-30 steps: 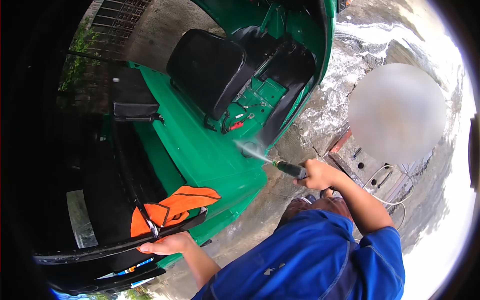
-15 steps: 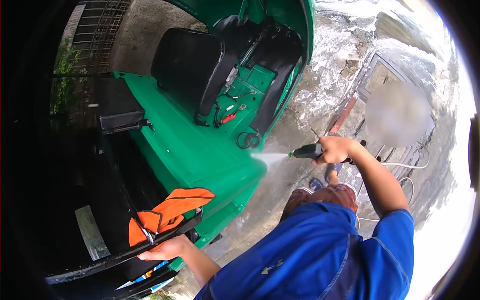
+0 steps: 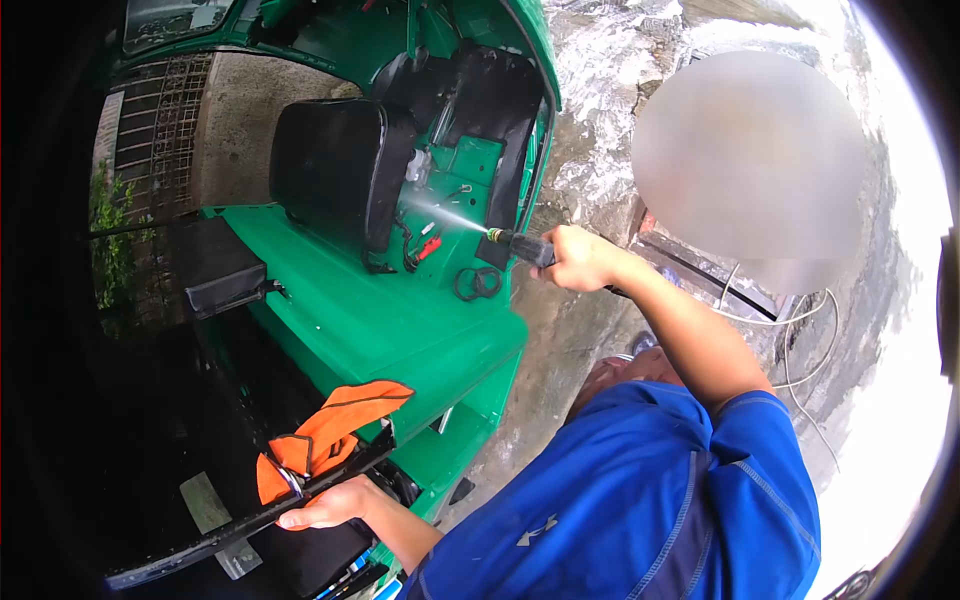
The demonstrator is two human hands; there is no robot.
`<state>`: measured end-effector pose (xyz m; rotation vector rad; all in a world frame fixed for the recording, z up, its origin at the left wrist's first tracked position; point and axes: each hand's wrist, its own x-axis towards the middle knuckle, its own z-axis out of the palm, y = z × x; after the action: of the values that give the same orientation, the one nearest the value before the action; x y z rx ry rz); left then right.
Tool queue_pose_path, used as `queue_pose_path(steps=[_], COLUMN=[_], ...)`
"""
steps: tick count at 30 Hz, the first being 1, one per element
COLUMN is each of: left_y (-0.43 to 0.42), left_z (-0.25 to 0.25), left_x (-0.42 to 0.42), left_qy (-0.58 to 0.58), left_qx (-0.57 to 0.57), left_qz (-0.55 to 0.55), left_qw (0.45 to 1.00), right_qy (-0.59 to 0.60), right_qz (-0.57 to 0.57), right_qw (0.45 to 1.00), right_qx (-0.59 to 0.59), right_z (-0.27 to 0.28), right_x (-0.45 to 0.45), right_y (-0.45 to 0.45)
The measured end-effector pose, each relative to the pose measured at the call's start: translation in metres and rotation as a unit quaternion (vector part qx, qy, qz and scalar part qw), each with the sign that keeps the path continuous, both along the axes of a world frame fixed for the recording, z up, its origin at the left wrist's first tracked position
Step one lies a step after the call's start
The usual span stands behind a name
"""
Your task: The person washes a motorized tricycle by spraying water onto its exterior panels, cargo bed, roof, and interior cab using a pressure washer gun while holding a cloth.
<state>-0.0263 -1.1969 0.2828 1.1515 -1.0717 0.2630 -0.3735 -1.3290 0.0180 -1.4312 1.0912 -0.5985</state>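
My right hand [image 3: 582, 258] is wrapped round the handle of a black spray gun [image 3: 528, 247]. From its nozzle, a white water jet [image 3: 450, 213] runs left into the open cab of a green vehicle [image 3: 370, 300]. The jet reaches the floor beside a black seat [image 3: 330, 165]. My left hand [image 3: 328, 503] grips the black roof edge [image 3: 235, 530] from below; some of its fingertips are hidden. An orange cloth [image 3: 335, 430] hangs over that edge just above the hand.
A red-handled part [image 3: 429, 248] and a black ring-shaped piece [image 3: 478, 283] lie on the cab floor. A pale hose [image 3: 800, 378] trails over the wet concrete at right. A blurred patch hides the upper right. Green plants [image 3: 113, 215] and a grating stand at far left.
My right hand has moved up and left with the spray gun. Its jet has shifted from the green panel's corner into the cab floor. My left hand stays at the roof edge.
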Motion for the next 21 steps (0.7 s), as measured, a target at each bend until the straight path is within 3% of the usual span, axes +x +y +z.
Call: queue_pose_path(steps=[5, 7, 11, 15, 16, 19, 21], left_y=[0.000, 0.000, 0.003, -0.001, 0.000, 0.012, 0.008], left_z=[-0.002, -0.002, -0.004, -0.003, -0.001, 0.013, 0.030], left_x=[0.000, 0.000, 0.009, -0.003, -0.003, 0.008, 0.042], left_qy=[0.011, 0.000, -0.041, -0.030, -0.029, -0.037, -0.078], left_qx=[-0.029, -0.046, -0.046, -0.089, -0.073, -0.008, -0.005], left_qz=[-0.002, -0.017, -0.009, -0.063, -0.074, -0.099, -0.179], left_qw=[1.000, 0.999, 0.998, 0.994, 0.994, 0.994, 0.981], right_qy=[0.072, 0.112, 0.072, 0.089, 0.077, 0.088, 0.104], right_qz=[-0.065, -0.059, 0.029, 0.021, 0.015, 0.002, -0.002], right_qw=[0.994, 0.991, 0.997, 0.996, 0.996, 0.996, 0.992], right_qx=[0.042, 0.052, 0.024, -0.009, -0.029, -0.034, -0.071], right_z=[0.000, 0.005, 0.014, 0.075, 0.067, 0.109, 0.116], right_x=[0.005, 0.007, 0.020, 0.031, 0.038, 0.049, 0.058], right_y=[0.042, 0.069, 0.135, 0.162, 0.166, 0.179, 0.186])
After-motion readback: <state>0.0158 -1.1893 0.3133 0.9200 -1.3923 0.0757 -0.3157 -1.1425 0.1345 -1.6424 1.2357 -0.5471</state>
